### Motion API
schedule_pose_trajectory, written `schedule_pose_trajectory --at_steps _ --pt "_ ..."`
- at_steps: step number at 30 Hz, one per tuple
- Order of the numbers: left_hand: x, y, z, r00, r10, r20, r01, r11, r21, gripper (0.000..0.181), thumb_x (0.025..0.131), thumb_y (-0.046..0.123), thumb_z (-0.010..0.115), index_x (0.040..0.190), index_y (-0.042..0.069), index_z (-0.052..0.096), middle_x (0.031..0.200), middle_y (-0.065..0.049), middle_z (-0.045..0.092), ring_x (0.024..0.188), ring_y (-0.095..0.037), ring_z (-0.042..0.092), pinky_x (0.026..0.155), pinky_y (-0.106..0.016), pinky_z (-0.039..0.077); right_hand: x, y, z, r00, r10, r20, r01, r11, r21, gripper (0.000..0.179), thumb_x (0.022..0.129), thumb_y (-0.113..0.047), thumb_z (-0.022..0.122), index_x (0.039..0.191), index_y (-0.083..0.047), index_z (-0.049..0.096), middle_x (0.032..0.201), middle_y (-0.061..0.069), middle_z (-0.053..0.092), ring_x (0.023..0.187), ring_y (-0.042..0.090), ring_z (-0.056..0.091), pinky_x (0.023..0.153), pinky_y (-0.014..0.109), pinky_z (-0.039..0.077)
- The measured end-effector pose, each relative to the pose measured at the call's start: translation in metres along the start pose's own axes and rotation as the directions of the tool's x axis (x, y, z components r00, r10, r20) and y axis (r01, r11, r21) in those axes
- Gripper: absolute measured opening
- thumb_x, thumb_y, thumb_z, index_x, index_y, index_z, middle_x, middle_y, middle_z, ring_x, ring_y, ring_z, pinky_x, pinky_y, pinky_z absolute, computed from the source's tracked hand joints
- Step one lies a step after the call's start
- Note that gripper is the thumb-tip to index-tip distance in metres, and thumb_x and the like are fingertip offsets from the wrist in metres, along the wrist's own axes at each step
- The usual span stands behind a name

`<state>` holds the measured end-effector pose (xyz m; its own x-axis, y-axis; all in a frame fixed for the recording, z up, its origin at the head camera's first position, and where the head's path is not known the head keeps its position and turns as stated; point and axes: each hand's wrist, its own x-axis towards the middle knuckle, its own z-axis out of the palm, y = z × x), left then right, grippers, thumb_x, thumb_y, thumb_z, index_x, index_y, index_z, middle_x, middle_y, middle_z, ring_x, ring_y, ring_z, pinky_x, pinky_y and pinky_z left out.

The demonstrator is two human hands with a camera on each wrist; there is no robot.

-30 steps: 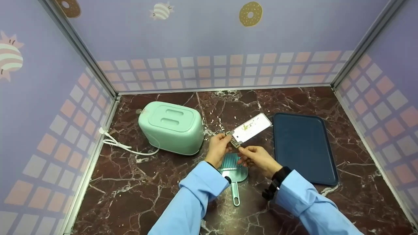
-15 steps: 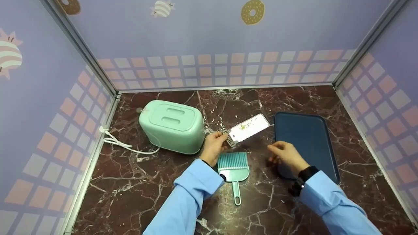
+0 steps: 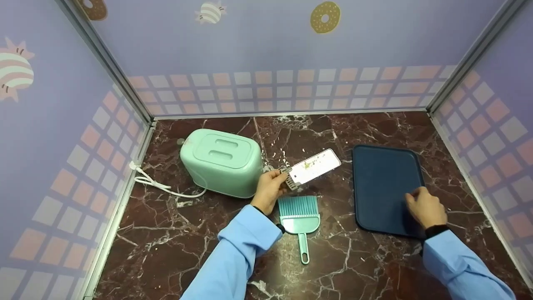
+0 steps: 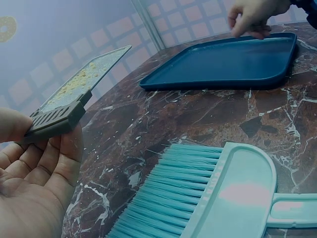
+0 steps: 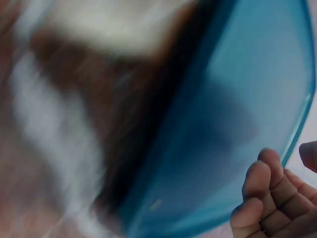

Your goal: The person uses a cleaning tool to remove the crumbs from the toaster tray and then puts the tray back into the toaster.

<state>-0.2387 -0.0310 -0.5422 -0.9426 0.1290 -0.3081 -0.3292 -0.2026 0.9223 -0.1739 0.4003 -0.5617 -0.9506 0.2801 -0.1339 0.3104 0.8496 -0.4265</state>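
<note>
My left hand [image 3: 268, 189] pinches a toaster's crumb tray [image 3: 320, 166] by its grey-brown slotted end, thumb on top and fingers beneath. In the left wrist view the crumb tray [image 4: 81, 82] is held above the table, yellowish crumbs scattered over its pale surface. The mint-green toaster [image 3: 220, 162] stands left of this hand. A teal-bristled brush [image 3: 300, 225] lies just below it, handle toward me. My right hand [image 3: 427, 208], holding nothing, is over the right side of a dark blue tray [image 3: 379, 187]. Its fingers [image 5: 257, 178] are loosely bent in the blurred right wrist view.
A white power cord [image 3: 166, 188] runs from the toaster toward the left wall. Pale crumbs [image 3: 283, 156] dot the dark marbled table [image 3: 187, 250] between toaster and crumb tray. Patterned panels [image 3: 266, 50] close in the back and both sides.
My right hand has let go of the crumb tray's end and moved right, over the blue tray. The left hand keeps its pinch, shifted slightly left.
</note>
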Motion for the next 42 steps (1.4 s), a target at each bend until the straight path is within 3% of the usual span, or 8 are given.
schedule_pose_trajectory --at_steps 5,9,14,19,24,28,32,42 --pt "-0.001 -0.001 -0.002 1.0 0.001 -0.008 -0.001 1.0 -0.023 0.014 0.106 0.013 0.057 0.098 0.002 0.062 0.091 -0.007 0.06 0.076 -0.017 0.058 0.074 -0.036 0.052 -0.005 0.025 -0.008 0.995 0.103 0.009 -0.103 0.993 -0.065 0.054 0.107 -0.037 0.047 0.127 0.012 0.042 0.112 0.048 0.054 0.091 0.064 0.059 0.065 0.067 0.048" --pt "-0.001 -0.002 -0.003 1.0 -0.006 -0.011 0.006 0.999 -0.039 0.017 0.106 0.012 0.056 0.11 -0.003 0.063 0.096 -0.009 0.063 0.08 -0.017 0.061 0.072 -0.033 0.053 -0.008 0.04 -0.008 0.992 0.126 0.009 -0.125 0.988 -0.092 0.053 0.106 -0.039 0.049 0.12 0.012 0.042 0.107 0.049 0.054 0.088 0.064 0.059 0.063 0.065 0.047" --pt "0.0 -0.002 -0.003 1.0 -0.006 -0.01 0.005 0.999 -0.039 0.018 0.106 0.012 0.056 0.112 -0.004 0.062 0.095 -0.009 0.062 0.079 -0.017 0.059 0.075 -0.036 0.053 -0.01 0.049 -0.007 0.986 0.146 0.078 -0.138 0.985 -0.104 0.05 0.103 -0.03 0.048 0.125 0.013 0.038 0.117 0.05 0.05 0.097 0.067 0.055 0.069 0.069 0.046" --pt "-0.001 -0.003 -0.004 1.0 -0.008 -0.014 0.007 0.999 -0.04 0.02 0.105 0.011 0.057 0.116 -0.005 0.062 0.097 -0.009 0.063 0.08 -0.017 0.06 0.076 -0.036 0.053 -0.009 0.05 -0.007 0.989 0.101 0.112 -0.092 0.992 -0.085 0.044 0.097 -0.012 0.043 0.129 0.018 0.035 0.112 0.049 0.052 0.092 0.066 0.055 0.07 0.069 0.047" --pt "-0.003 -0.002 -0.006 1.0 -0.006 -0.023 0.005 0.999 -0.048 0.02 0.105 0.01 0.057 0.116 -0.005 0.062 0.098 -0.01 0.064 0.08 -0.017 0.061 0.072 -0.031 0.052 -0.007 0.05 -0.004 0.995 0.043 0.086 -0.037 0.997 -0.066 0.037 0.097 -0.004 0.04 0.125 0.019 0.036 0.104 0.048 0.054 0.084 0.065 0.056 0.067 0.067 0.047" --pt "-0.004 -0.002 -0.006 1.0 -0.003 -0.018 0.002 0.999 -0.053 0.017 0.105 0.011 0.057 0.113 -0.003 0.062 0.096 -0.009 0.063 0.079 -0.016 0.06 0.073 -0.033 0.052 -0.006 0.046 -0.002 0.999 0.011 0.045 -0.008 0.997 -0.071 0.029 0.096 -0.003 0.044 0.115 0.018 0.04 0.095 0.046 0.055 0.075 0.061 0.057 0.062 0.066 0.047" --pt "-0.004 -0.002 -0.007 1.0 -0.003 -0.018 0.002 0.999 -0.049 0.013 0.105 0.012 0.058 0.107 0.0 0.062 0.091 -0.006 0.06 0.075 -0.015 0.056 0.075 -0.036 0.052 -0.001 0.039 0.0 0.999 -0.01 0.043 0.013 0.998 -0.067 0.023 0.094 -0.002 0.044 0.108 0.016 0.041 0.095 0.046 0.055 0.078 0.064 0.056 0.063 0.067 0.047" --pt "-0.003 0.0 -0.008 1.0 -0.008 -0.027 0.006 0.998 -0.062 0.01 0.105 0.011 0.058 0.102 0.002 0.061 0.088 -0.005 0.056 0.072 -0.016 0.052 0.069 -0.031 0.051 0.019 0.013 0.014 0.998 -0.053 0.018 0.054 0.997 -0.058 0.025 0.099 -0.006 0.044 0.107 0.018 0.041 0.098 0.05 0.054 0.084 0.066 0.056 0.074 0.072 0.046"
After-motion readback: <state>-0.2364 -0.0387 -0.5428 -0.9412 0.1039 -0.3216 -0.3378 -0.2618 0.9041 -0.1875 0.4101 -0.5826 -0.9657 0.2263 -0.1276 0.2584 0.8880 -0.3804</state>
